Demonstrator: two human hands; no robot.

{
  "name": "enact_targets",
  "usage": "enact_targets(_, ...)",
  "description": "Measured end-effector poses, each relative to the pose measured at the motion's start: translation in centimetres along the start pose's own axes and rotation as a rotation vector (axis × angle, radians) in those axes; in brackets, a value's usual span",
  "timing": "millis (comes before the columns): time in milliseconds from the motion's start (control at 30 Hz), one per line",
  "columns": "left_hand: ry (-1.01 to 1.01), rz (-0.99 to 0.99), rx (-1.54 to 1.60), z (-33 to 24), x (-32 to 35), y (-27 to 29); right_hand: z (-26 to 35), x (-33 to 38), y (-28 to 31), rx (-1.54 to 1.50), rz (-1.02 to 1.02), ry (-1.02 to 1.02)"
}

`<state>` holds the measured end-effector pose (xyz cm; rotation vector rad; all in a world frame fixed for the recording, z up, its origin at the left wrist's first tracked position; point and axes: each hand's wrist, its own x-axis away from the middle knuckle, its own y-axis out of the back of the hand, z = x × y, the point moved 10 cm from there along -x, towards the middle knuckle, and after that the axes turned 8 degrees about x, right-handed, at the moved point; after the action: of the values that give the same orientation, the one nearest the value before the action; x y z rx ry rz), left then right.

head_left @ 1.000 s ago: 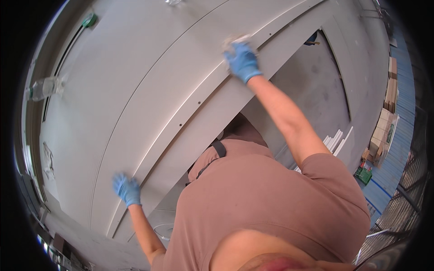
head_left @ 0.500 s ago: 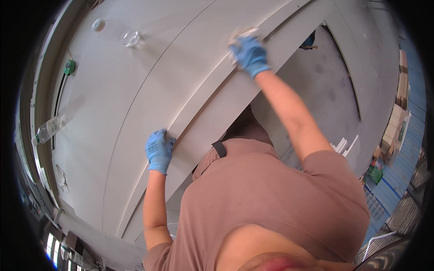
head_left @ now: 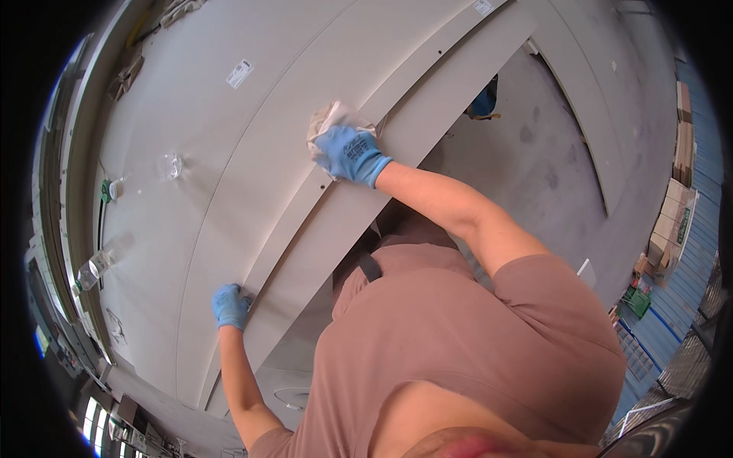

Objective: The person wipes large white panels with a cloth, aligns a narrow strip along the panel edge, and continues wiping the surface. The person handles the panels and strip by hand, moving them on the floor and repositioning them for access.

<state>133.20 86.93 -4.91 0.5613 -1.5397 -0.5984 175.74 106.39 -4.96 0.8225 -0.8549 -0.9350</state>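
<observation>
My right hand (head_left: pixel 350 152), in a blue glove, presses a crumpled white cloth (head_left: pixel 330 120) flat against the long pale grey panel (head_left: pixel 427 91) that runs diagonally across the view. My left hand (head_left: pixel 229 305), also in a blue glove, rests on the same panel's lower stretch near its edge, fingers curled against it. Both forearms reach up from my brown-shirted body at the bottom of the view.
A large grey sheet (head_left: pixel 183 229) lies under the panel, with a small clear cup (head_left: pixel 170 165), a clear plastic bottle (head_left: pixel 99 259) and a white label (head_left: pixel 240 73) on it. Cardboard boxes (head_left: pixel 672 221) and a green crate (head_left: pixel 637 300) stand on the blue floor at right.
My right hand with the cloth has slid down and left along the panel. My left hand has moved back down the panel toward its lower end.
</observation>
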Motion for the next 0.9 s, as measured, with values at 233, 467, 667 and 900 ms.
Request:
enact_targets(233, -0.219, -0.315, -0.028, -25.5, -7.1, 10.0, -0.5, 0.2, 0.5, 0.026, -0.039, 0.058)
enact_targets(467, -0.065, -0.182, -0.028, -27.6, -9.3, 10.6, -11.7, -2.4, 5.4, 0.347, -0.028, 0.098)
enact_targets(667, 0.093, -0.132, -0.036, -27.5, -10.1, 10.1, -37.0, -5.7, 21.6, 0.183, -0.4, -0.022)
enact_targets(900, 0.241, -0.071, -0.09, -27.0, -10.5, 9.3, -62.6, -8.8, 34.6, 0.105, -0.403, -0.576)
